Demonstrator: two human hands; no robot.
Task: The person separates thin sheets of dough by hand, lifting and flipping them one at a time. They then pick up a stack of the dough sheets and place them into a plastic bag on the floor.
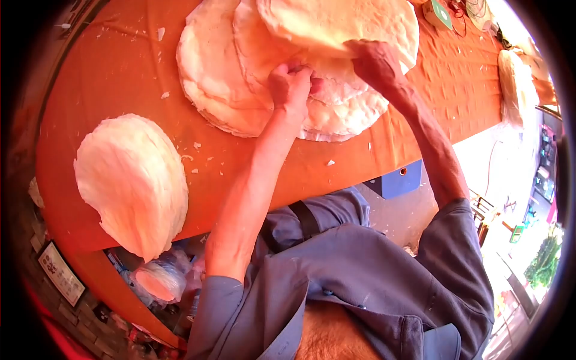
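So the top sheet (pixel 342 23) is on a fluffy white stack (pixel 207 78) on the orange surface (pixel 459 75). Its near edge is pinched in the right grip (pixel 381 66); the left grip (pixel 291 87) is curled over the stack, but whether anything's caught in it can't be told. Looks like the edge is being teased or spread, tbh. Next, a gentle, even pull is probably called for, since thin fluff could tear.

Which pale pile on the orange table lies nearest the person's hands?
The broad pile at the top: the left hand and right hand are at it, while the smaller left-side pile and far-right bundle lie apart.
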